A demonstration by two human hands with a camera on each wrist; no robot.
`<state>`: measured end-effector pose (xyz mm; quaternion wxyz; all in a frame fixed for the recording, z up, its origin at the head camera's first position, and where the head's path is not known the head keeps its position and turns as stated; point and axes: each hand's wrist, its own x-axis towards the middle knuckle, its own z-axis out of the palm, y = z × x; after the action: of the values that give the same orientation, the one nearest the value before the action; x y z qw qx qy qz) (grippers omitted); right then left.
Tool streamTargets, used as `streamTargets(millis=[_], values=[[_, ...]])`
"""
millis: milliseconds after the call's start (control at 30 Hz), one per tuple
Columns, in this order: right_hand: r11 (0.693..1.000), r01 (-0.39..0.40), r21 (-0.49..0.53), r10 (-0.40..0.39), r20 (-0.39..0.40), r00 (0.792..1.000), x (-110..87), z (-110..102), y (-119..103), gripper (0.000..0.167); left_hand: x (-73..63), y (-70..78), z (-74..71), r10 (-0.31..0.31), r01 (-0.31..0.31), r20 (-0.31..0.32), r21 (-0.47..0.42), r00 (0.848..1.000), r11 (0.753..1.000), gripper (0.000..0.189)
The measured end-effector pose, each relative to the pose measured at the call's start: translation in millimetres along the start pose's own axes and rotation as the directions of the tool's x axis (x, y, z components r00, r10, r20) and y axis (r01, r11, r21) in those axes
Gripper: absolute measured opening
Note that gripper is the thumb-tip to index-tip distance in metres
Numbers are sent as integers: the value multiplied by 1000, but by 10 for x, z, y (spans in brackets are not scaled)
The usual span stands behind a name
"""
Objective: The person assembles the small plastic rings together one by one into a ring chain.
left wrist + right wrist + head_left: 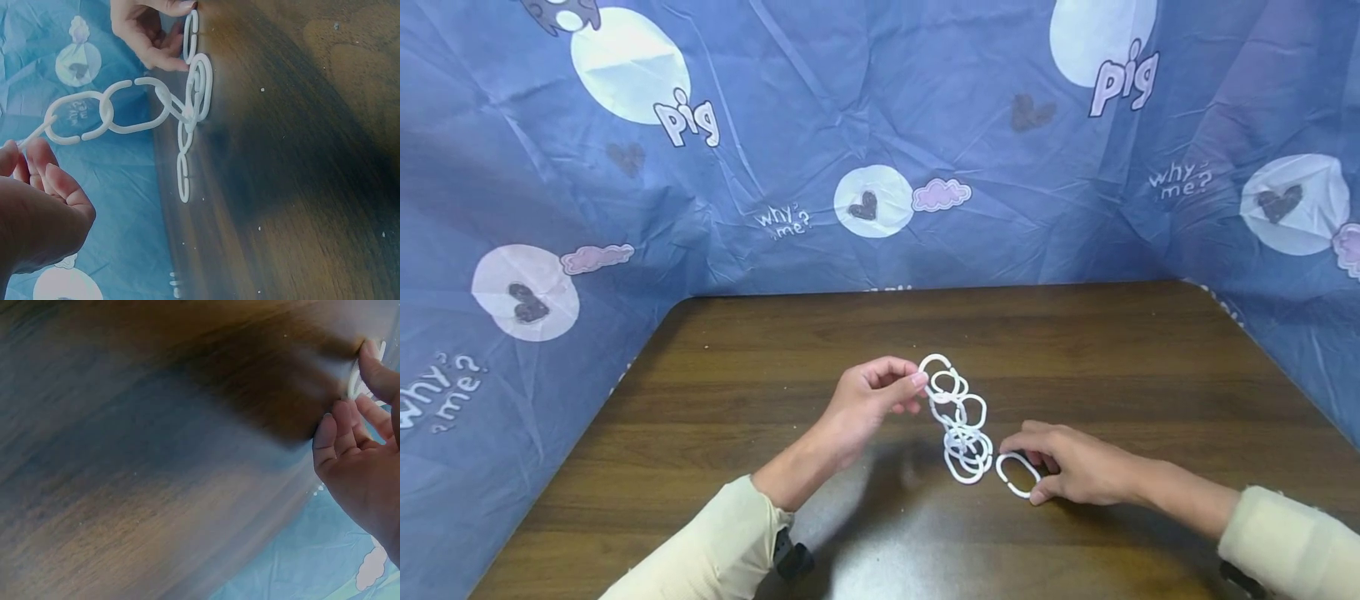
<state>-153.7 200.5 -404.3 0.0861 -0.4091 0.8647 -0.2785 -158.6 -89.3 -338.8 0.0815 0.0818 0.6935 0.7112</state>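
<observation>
My left hand (pixel 876 396) pinches the end link of a white plastic link chain (pixel 134 130) between thumb and index finger, holding that end above the table. From there the chain slants down, its lower links bunched in an overlapping heap on the tabletop. To the right of the heap, my right hand (pixel 1078 465) grips one white oval link (pixel 186 40) at its ends, thumb on the near side and fingers on the far side. This link has a small gap in its ring. Most of it is hidden by the fingers in the right wrist view.
A dark brown wooden table (pixel 760 358) with rounded far corners lies under both hands. Behind it and along both sides hangs a blue printed cloth (pixel 790 125). A few small white specks are scattered on the wood.
</observation>
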Motion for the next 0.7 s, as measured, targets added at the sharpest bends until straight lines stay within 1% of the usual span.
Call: streamTargets(millis=[133,233,333,500,700], values=[[996,17,-88,-22,-50,999,-27,28,-16,47,-13,18,-1,3,-3,1,-3,1000,1000,7],[990,28,-139,-37,-64,997,-41,41,-32,45,-23,35,0,6,-6,1,-3,1000,1000,7],[986,23,-165,-35,-71,997,-45,25,-53,44,-23,47,2,5,-5,1,-3,1000,1000,8],[987,-10,-161,-7,-99,995,-42,-71,-94,41,-15,55,8,0,0,0,-5,1000,1000,8],[993,-21,-113,5,-145,989,-25,-253,-135,41,-17,63,19,-3,3,1,-10,1000,1000,9]])
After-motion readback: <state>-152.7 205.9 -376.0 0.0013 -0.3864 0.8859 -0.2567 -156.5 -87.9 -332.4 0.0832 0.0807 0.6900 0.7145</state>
